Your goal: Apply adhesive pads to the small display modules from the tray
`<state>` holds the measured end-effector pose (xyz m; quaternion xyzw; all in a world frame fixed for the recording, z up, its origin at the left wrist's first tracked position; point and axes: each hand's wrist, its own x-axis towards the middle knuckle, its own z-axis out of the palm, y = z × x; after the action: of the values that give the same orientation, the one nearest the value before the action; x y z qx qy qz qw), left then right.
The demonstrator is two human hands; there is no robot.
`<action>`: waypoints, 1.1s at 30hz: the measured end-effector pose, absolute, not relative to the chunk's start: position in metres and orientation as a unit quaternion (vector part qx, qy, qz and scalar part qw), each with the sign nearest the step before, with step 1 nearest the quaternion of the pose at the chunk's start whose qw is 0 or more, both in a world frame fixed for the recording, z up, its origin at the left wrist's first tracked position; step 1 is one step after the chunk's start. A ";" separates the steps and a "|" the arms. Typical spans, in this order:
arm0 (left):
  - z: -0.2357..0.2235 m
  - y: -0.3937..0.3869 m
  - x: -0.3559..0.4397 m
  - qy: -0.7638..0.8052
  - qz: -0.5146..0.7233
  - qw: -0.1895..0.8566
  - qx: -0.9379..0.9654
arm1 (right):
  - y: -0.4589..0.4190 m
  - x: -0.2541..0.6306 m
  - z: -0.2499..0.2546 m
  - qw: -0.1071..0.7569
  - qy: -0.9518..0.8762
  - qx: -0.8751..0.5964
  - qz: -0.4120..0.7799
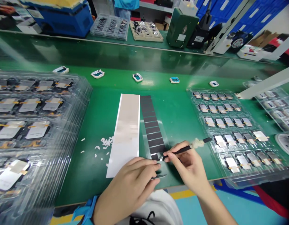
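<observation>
My right hand (190, 165) pinches a slim black pen-like tool (183, 150) with pale, crumpled wrapping near its rear end. The tool's tip meets the near end of a clear strip that carries a row of dark grey rectangular stickers (153, 132). My left hand (135, 179) is closed, its fingertips beside that same end. A thin silvery edge (159, 177) pokes out from under its fingers; the rest of that piece is hidden. Left of the strip lies a long white-edged beige sheet (127, 125), whose near end is close to my left hand.
Stacked clear trays of flat screen parts (29, 103) stand at left. Another clear tray (228, 125) of smaller parts is at right. Small white scraps (107, 142) lie beside the sheet. Several watch-like cases (137, 77) line the back, below a shelf with a blue machine (62, 18).
</observation>
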<state>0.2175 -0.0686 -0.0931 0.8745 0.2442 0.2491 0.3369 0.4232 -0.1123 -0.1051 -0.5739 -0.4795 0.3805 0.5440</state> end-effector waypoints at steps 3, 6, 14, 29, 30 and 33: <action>-0.094 -0.070 0.216 0.250 0.253 0.355 0.865 | -0.111 0.428 -0.099 0.597 -0.408 -0.547 0.422; -0.094 -0.071 0.214 0.264 0.287 0.361 0.847 | -0.113 0.425 -0.095 0.649 -0.338 -0.507 0.455; -0.097 -0.072 0.210 0.317 0.355 0.326 0.817 | -0.126 0.377 -0.089 0.700 -0.295 -0.465 0.456; -0.094 -0.071 0.212 0.355 0.242 0.386 0.816 | -0.126 0.369 -0.064 0.631 -0.516 -0.461 0.350; -0.094 -0.072 0.212 0.356 0.241 0.396 0.811 | -0.126 0.369 -0.064 0.622 -0.525 -0.464 0.350; -0.093 -0.071 0.211 0.347 0.254 0.408 0.805 | -0.125 0.368 -0.065 0.610 -0.538 -0.465 0.348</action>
<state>0.2110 -0.0711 -0.0927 0.8054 0.3466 0.2544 0.4080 0.3677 -0.1247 -0.0651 -0.4653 -0.5383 0.3484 0.6102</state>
